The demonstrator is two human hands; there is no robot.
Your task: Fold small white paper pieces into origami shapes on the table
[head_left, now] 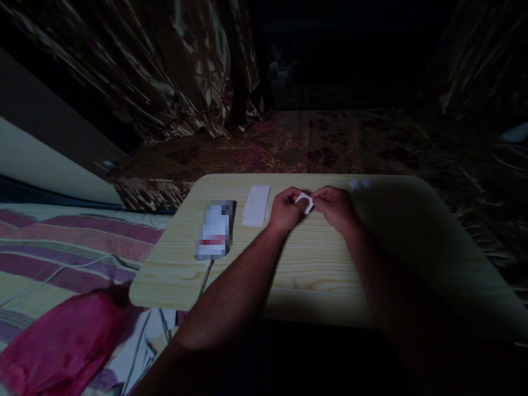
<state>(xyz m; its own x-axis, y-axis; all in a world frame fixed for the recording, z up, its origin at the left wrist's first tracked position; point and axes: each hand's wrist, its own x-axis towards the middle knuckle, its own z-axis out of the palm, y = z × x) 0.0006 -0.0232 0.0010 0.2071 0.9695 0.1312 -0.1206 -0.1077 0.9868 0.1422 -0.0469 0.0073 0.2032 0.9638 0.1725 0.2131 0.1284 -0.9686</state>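
A small piece of white paper [304, 203] is held just above the wooden table, pinched between my two hands. My left hand [286, 209] grips its left side, thumb laid across the front. At its right edge, the closed fingertips of my right hand [333, 207] hold the paper too. Left of my left hand lies a stack of white paper strips [256, 205], slightly fanned. Beyond my right hand, near the table's far edge, sit small folded white paper pieces [361, 185]; their exact shape is too dim to make out.
The pale wooden table [322, 275] has rounded corners. On its left side lies a blurred-out phone-like device [215, 228] with a cable [205, 278] running off the near edge. A striped bed cover [136, 234] and a pink bag [70, 341] are at left. Patterned curtains [198, 66] hang behind.
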